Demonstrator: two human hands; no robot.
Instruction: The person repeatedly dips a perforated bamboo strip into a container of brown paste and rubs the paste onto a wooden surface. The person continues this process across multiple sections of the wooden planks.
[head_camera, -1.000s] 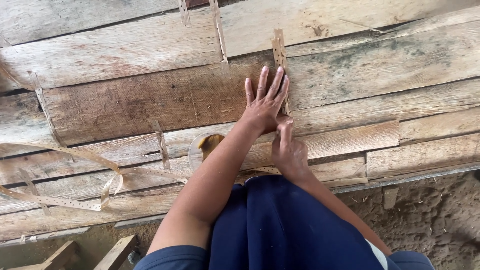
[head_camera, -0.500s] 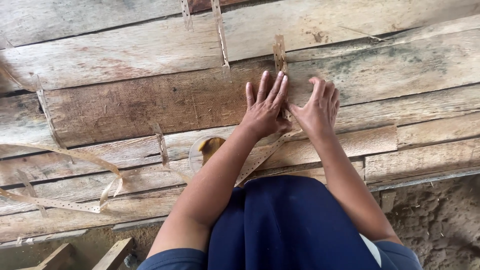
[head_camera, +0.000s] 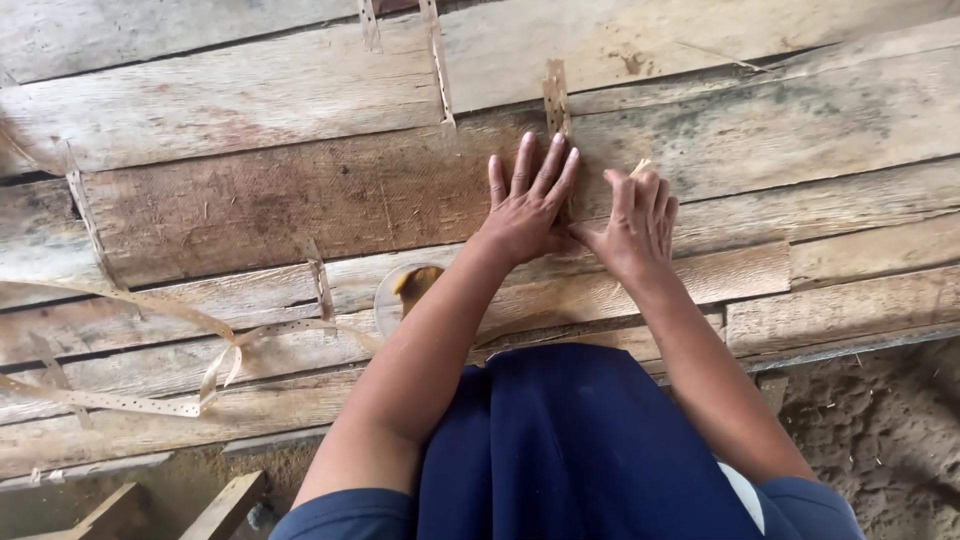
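Observation:
My left hand lies flat, fingers spread, pressing a thin tan perforated strip against a weathered wooden plank. The strip runs up past my fingertips. My right hand sits just to the right, fingers bent, pinching a short end of strip that sticks out above its fingertips. The two hands touch at the thumbs. My forearms reach up from a dark blue garment.
Other tan strips lie on the boards: one long looped strip at left, short upright pieces at the top. A small round bowl with brown paste sits by my left forearm. Sandy ground lies lower right.
My right hand has risen from near my lap to beside the left hand and curled onto the strip's end. The left hand has stayed pressed flat.

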